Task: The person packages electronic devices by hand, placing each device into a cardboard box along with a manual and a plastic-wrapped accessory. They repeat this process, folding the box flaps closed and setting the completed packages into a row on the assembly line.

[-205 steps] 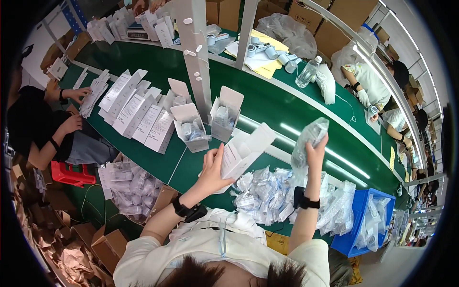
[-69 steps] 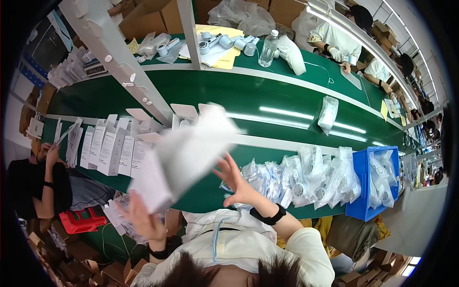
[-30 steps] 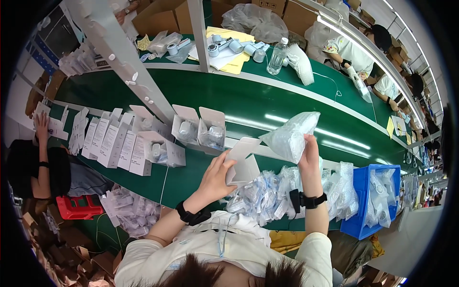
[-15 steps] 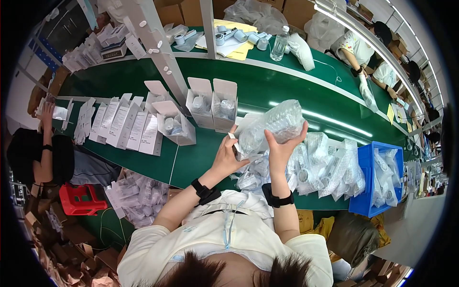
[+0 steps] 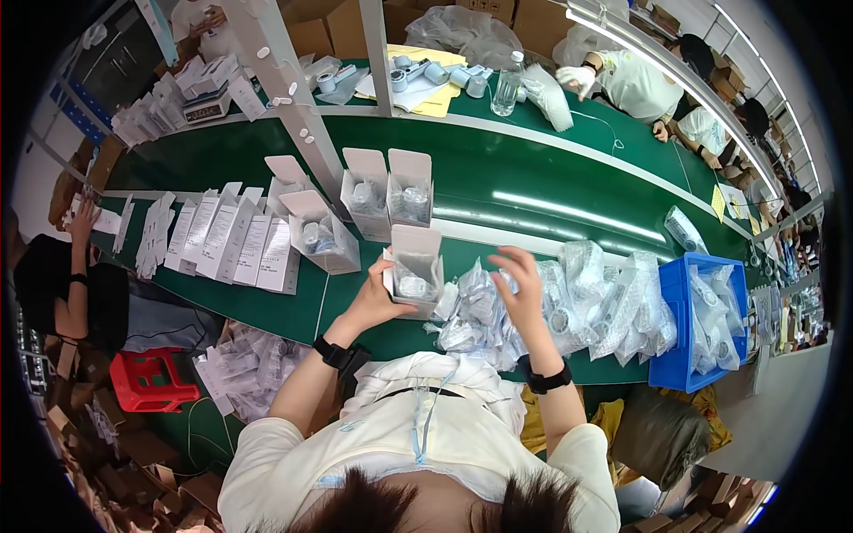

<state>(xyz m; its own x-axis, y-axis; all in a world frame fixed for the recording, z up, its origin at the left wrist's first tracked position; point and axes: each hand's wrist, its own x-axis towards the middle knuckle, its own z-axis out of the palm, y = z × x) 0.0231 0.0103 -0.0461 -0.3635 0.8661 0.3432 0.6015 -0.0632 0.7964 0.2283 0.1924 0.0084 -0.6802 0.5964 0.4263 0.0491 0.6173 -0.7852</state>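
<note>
My left hand [image 5: 376, 297] grips an open white carton [image 5: 416, 306] by its left side, above the near part of the green bench. Inside the carton sits a clear bubble-wrapped item [image 5: 413, 282], and the top flap stands up at the back. To the right, my right hand [image 5: 520, 282] is raised with its fingers apart and nothing in them. Below and beside it lies a heap of small clear-bagged parts [image 5: 480, 311]. Several bubble-wrap pouches [image 5: 613, 306] lean in a row further right. Two filled open cartons [image 5: 365, 200] stand just beyond my left hand.
A blue bin [image 5: 680, 329] of wrapped pouches stands at the right. Closed white cartons [image 5: 227, 235] line the left bench, by a metal post [image 5: 293, 98]. A clear bottle [image 5: 507, 84] stands on the far bench. Co-workers sit at left and far right; a red stool [image 5: 151, 380] is at lower left.
The bubble-wrapped item has gone from between my hands into the carton. My right hand has let go of it and drawn away. A wrapped pouch now lies behind the blue bin.
</note>
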